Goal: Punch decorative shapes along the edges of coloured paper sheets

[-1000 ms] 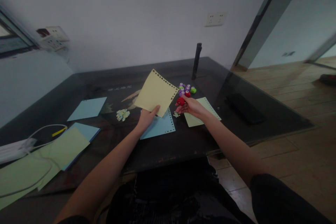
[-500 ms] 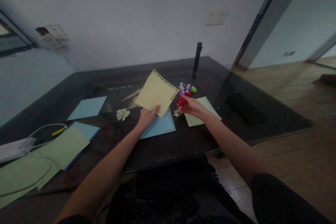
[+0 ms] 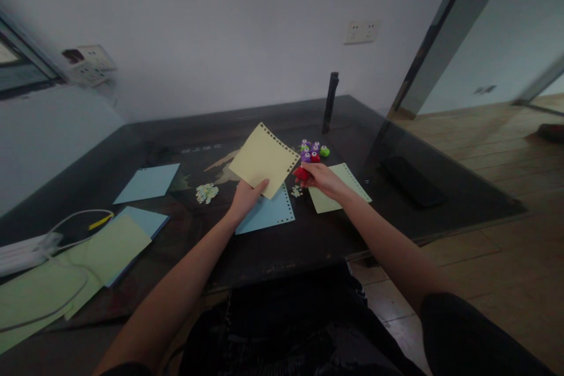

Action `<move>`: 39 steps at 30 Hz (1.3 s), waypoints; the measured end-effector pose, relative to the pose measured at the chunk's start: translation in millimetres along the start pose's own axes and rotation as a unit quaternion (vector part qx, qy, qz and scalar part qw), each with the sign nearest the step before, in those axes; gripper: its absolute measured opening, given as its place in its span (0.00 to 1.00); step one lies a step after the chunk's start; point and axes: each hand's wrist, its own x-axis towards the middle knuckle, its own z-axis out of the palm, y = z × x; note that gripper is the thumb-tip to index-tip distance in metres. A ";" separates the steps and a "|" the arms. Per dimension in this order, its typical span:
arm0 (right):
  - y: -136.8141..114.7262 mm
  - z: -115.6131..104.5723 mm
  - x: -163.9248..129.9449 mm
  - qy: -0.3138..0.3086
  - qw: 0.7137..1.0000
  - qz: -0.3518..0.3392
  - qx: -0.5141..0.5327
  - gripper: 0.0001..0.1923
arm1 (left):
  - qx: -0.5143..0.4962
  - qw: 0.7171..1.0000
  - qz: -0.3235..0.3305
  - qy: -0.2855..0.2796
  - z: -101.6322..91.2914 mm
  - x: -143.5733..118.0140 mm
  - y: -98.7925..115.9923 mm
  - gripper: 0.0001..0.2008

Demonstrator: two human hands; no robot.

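My left hand grips a pale yellow sheet of paper by its lower edge, thumb on top, and holds it tilted above the table. Small holes run along the sheet's upper right and right edges. My right hand is closed around a small red craft punch, just beside the sheet's right edge; whether the two touch, I cannot tell. Beneath the held sheet lies a blue sheet with holes along its right side. Under my right hand is a pale green sheet with a holed edge.
Several purple, green and red punches are clustered behind my right hand. Punched bits form a larger pile and a smaller one. More sheets, a white cable, a black upright stick and a dark flat object surround them.
The red punch has moved slightly left and down toward the sheet's edge, turning in my right hand. The yellow sheet has shifted slightly right and down.
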 end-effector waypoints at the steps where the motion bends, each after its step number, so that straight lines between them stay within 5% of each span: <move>1: -0.5 0.4 -0.3 0.005 1.000 -0.004 -0.007 0.15 | 0.001 1.000 0.001 0.000 -0.2 0.3 -0.4 0.17; 12: -1.0 2.5 -0.2 0.015 0.976 -0.078 -0.203 0.08 | -0.019 0.999 -0.042 -0.004 0.1 2.2 -5.1 0.20; 28: 4.5 -3.4 6.5 0.033 0.985 -0.080 -0.151 0.08 | 0.046 0.995 -0.088 -0.023 -18.5 9.9 4.8 0.15; 39: -5.8 -5.3 1.5 0.058 0.985 -0.116 -0.113 0.14 | -0.020 0.994 -0.074 -0.073 -14.3 7.9 4.5 0.18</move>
